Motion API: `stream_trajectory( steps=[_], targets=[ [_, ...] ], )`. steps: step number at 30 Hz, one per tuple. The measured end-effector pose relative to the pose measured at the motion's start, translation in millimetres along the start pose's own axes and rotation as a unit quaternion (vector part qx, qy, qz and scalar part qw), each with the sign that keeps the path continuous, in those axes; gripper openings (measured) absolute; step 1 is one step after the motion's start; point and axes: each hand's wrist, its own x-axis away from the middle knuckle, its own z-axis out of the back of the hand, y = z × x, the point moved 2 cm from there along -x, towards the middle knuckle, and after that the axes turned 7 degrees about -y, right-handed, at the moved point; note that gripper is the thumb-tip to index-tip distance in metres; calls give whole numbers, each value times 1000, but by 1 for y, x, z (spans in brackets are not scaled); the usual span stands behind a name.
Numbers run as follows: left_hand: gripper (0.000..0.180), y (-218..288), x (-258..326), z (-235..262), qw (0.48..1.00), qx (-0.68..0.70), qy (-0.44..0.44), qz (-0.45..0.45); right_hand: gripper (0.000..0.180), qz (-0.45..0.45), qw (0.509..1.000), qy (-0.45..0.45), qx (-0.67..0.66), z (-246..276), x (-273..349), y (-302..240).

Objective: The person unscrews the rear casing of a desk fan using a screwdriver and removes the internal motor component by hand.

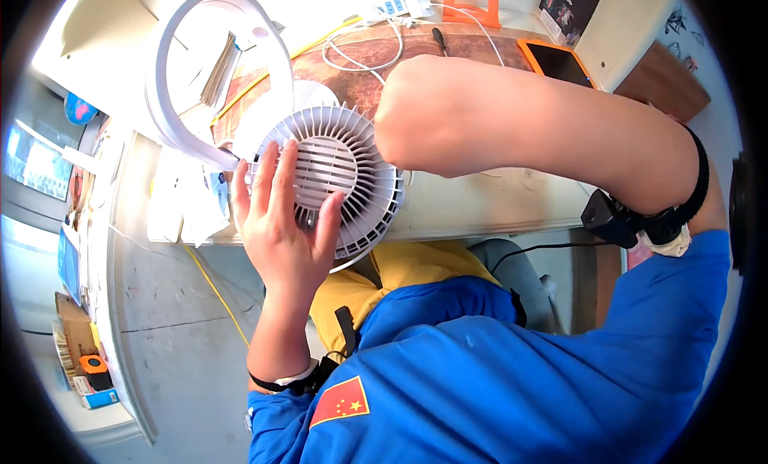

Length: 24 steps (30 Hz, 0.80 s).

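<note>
A white round fan (380, 200) with a radial slatted housing is tilted up at the desk's front edge, above my lap. My left hand (280, 224) lies on its slatted centre, fingers stretched out and spread. From the right my raised forearm reaches across, and my right hand (412, 116) bends down at the fan's far right side. Its fingers are hidden behind the wrist, so what they touch cannot be seen.
A white loop-shaped lamp (164, 88) stands left of the fan. On the desk lie a screwdriver (439, 40), a white cable (352, 64), a power strip (398, 8), an orange-framed tablet (558, 62) and an orange stand (472, 16). A yellow cord (214, 288) hangs at the left.
</note>
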Motion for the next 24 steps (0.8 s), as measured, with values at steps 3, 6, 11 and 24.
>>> stream_trajectory(
  steps=[3, 6, 11, 24],
  targets=[
    [59, 3, -2, 2, 1000, -3, -8, -6, 5, -43, 996, 67, -36, -2, -3, 0],
    [58, 6, -6, 2, 1000, 2, -16, -12, 6, -125, 988, -7, -94, 1, -4, 3],
    [56, 1, -4, 0, 1000, 7, -18, -20, 10, -146, 978, -22, -144, -4, -10, 3],
    [58, -11, 8, -1, 997, 72, -9, 30, 11, 25, 890, 116, -440, -26, 10, 18]
  ],
)
